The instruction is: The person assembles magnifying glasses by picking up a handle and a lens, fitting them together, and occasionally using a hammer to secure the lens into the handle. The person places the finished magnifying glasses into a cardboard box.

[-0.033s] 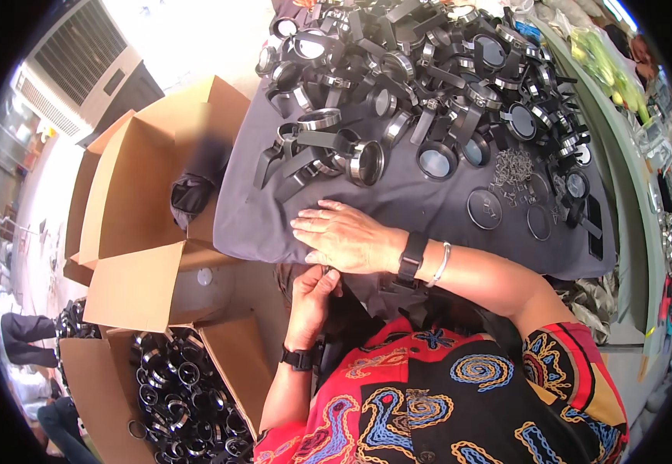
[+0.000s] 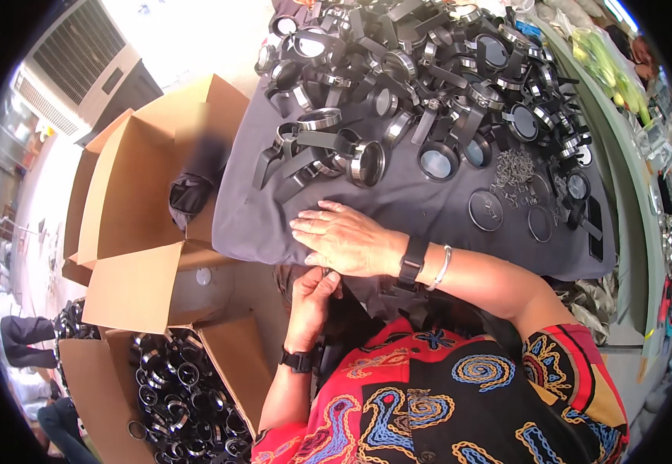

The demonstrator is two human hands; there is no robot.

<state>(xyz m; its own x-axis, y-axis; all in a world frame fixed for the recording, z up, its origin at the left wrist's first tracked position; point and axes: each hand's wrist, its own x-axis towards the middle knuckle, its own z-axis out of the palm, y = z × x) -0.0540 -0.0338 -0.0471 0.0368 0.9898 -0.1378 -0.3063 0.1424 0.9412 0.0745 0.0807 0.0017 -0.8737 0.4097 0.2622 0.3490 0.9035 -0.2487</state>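
Observation:
Flat on the dark grey cloth (image 2: 258, 220), at the table's near left edge, rests my right hand (image 2: 351, 243), its fingers stretched out and holding nothing. Just below it my left hand (image 2: 314, 298) is closed, thumb pressed against the fingers at the cloth's edge. What it grips, if anything, is hidden. Beyond my hands lie several black ring-shaped parts with metal bands and black handles, the nearest being a round ring (image 2: 366, 163). To the right of my right hand are a thin metal hoop (image 2: 486, 210) and a heap of small metal clips (image 2: 513, 168).
An open cardboard box (image 2: 131, 193) stands left of the table, with dark cloth (image 2: 190, 193) over its edge. A second box (image 2: 235, 356), lower left, is full of black rings (image 2: 173, 387). A black phone-like slab (image 2: 595, 232) lies at the table's right edge. An air cooler (image 2: 81, 62) stands far left.

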